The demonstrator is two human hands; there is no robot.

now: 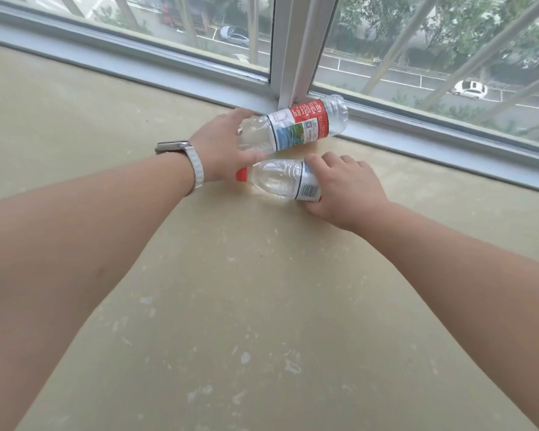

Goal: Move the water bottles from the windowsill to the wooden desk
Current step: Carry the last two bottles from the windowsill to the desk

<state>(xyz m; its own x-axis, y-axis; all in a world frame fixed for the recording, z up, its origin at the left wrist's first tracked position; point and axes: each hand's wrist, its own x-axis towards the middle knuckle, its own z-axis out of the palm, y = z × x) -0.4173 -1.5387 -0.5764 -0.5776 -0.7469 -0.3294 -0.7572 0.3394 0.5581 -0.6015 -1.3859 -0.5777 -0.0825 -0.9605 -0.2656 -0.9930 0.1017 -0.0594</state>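
Two clear plastic water bottles with red and white labels lie on their sides on the beige windowsill (262,306), close to the window frame. My left hand (221,144) grips the neck end of the far bottle (296,126), whose base points right toward the frame. My right hand (346,185) wraps round the label end of the near bottle (277,180), whose red cap points left beside my left hand. A pale watch strap sits on my left wrist. The wooden desk is not in view.
The grey window frame (293,48) and its rail run along the back of the sill, with glass, outer bars and a street with cars beyond. The sill stretches wide toward me, marked with pale scuffs.
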